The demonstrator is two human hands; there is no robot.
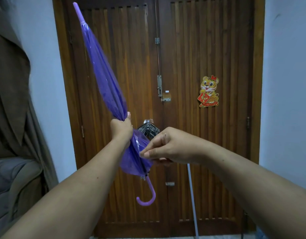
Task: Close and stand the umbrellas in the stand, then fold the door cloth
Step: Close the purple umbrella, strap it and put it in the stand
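A closed purple see-through umbrella is held in front of the door, tip up toward the top left, hooked handle hanging down. My left hand grips the gathered canopy around its middle. My right hand pinches the loose canopy folds lower down, thumb and fingers curled on the plastic. A striped cloth hangs on the door handle just behind my hands, mostly hidden. No umbrella stand is in view.
A brown double wooden door with bolts fills the middle, with a tiger sticker on its right leaf. A pale pole leans against the door at lower right. A brown curtain and a grey sofa stand at the left.
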